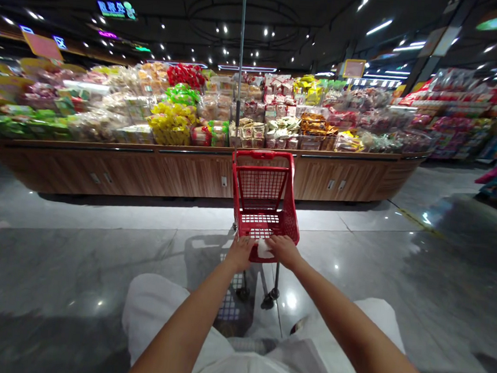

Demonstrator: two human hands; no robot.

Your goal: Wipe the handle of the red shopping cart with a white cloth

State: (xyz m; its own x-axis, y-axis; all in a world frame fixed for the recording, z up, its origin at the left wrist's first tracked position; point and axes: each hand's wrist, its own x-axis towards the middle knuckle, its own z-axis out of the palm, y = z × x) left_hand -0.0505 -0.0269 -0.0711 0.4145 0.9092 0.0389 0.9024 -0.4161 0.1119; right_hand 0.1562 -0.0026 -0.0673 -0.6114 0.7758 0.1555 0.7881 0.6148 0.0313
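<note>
A small red shopping cart [263, 195] stands on the grey tiled floor straight in front of me, its basket showing nothing inside. My left hand [240, 252] is wrapped round the left part of the cart's handle. My right hand [284, 250] grips the right part of the same handle. A white patch sits on the handle between the two hands. Both forearms reach forward from the bottom of the view over my white clothing.
A long wooden display counter [189, 172] piled with packaged snacks runs across the aisle just beyond the cart. A thin metal pole [241, 52] rises from the counter. More stocked shelves [463, 118] stand at the right. Glossy floor [72, 264] stretches left and right.
</note>
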